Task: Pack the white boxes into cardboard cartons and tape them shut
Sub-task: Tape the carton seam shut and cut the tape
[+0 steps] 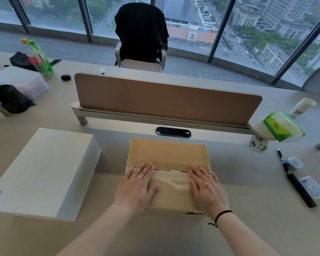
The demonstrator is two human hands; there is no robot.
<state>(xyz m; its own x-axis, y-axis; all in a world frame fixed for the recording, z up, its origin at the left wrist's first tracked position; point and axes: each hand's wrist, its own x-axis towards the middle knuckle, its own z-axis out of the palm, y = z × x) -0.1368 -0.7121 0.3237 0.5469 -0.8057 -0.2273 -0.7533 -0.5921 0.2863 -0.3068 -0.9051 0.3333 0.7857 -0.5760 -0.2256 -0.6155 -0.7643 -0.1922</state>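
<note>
From the head view I see a cardboard carton (167,174) sitting closed in the middle of the worktop (248,209), just in front of the brown divider panel (166,97). Its flaps meet in a seam across the top, and clear tape (172,179) runs over that seam; what is inside the carton I cannot tell. My left hand (137,189) lies flat on the left part of the taped lid, fingers (146,169) straight and together, pressing down and holding nothing; a ring shows on one of them. My right hand (208,191) lies flat on the right part of the lid in the same way, fingers straight, gripping nothing, with a dark cord round the wrist.

To the left, near the carton but not touching it, stands a large white box (42,172) with its lid on and a small label at its near corner. Further left at the back are a translucent plastic tub (24,83) whose contents are blurred, a black bag (11,99) beside it, and two plastic bottles (39,59), upright and close together. On the right lie a green tissue pack (283,126), a white paper cup (301,107), a roll of clear tape (258,143), a black pen (282,159) and a black utility knife (301,190).
</note>
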